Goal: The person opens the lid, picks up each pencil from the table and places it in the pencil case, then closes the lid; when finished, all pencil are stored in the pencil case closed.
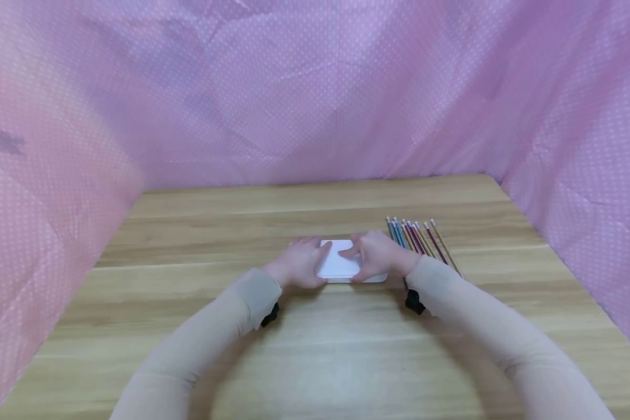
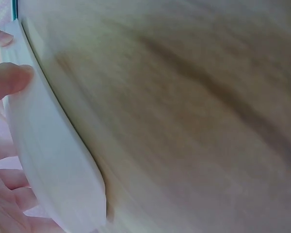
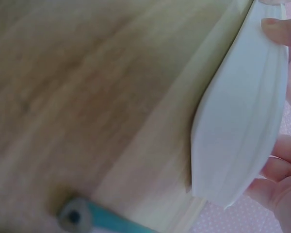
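Note:
A flat white box with rounded corners (image 1: 338, 263) lies on the wooden table between both hands. My left hand (image 1: 300, 262) grips its left end, and my right hand (image 1: 379, 255) grips its right end. In the left wrist view the thumb presses the near side of the box (image 2: 58, 141), with fingers behind it. The right wrist view likewise has the thumb on the near side of the box (image 3: 237, 111) and fingers around the far side. Hands cover both ends, and what is inside cannot be seen.
Several pencils (image 1: 420, 240), blue, dark red and gold, lie side by side just right of the box, partly under the right forearm. The end of one teal pencil (image 3: 119, 221) shows close up. Pink dotted cloth (image 1: 315, 105) hangs around the wooden table (image 1: 325, 356).

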{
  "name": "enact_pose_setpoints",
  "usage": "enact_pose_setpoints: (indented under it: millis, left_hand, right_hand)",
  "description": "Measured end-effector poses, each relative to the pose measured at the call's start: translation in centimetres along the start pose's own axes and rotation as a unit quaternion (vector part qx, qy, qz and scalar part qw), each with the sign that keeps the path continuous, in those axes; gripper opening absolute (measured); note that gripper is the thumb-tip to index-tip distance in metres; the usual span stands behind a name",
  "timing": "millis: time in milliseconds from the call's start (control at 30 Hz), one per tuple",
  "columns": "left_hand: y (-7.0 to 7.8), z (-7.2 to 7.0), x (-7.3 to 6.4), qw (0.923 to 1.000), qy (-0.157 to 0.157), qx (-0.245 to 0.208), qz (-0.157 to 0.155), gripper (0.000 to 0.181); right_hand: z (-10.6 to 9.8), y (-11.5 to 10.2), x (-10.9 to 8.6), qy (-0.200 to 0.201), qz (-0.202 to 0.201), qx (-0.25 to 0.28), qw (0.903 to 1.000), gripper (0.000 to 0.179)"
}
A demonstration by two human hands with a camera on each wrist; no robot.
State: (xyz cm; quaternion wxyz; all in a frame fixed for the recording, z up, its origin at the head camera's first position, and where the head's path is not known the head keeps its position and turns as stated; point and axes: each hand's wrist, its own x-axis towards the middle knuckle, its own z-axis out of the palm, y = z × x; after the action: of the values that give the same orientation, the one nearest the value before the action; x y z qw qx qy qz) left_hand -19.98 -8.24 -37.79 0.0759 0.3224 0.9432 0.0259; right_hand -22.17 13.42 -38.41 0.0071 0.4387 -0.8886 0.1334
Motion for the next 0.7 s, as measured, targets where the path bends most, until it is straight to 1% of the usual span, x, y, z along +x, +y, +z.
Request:
enact_pose_setpoints:
  millis: [67,267,333,467,533,700]
  left_hand:
    - [0.0,0.2,-0.1,1.0000,-0.004,-0.001,0.001,0.081]
    - [-0.2,0.9,-0.3,1.0000,0.006,0.005,0.005,0.081]
    - [-0.4,1.1,-0.4,0.9999,0.006,0.009,0.011,0.081]
    - [-0.6,1.3,-0.5,0.9998,0.011,0.011,0.010,0.082]
    - [-0.7,1.1,-0.5,0.9998,0.012,0.010,0.009,0.082]
    - [-0.6,0.8,-0.4,0.9998,0.012,0.009,0.015,0.082]
  right_hand:
    - [0.1,0.0,0.0,-0.001,-0.001,-0.002,1.0000,0.059]
    - [0.4,-0.2,0.0,0.004,-0.001,-0.013,0.9999,0.058]
    - [0.5,-0.3,-0.1,-0.003,0.004,-0.010,0.9999,0.059]
    - [0.2,-0.3,-0.5,-0.029,0.018,0.005,0.9994,0.062]
    - [-0.1,-0.1,-0.7,-0.041,0.029,0.024,0.9984,0.064]
    - [-0.3,0.5,-1.4,-0.042,0.039,0.055,0.9968,0.069]
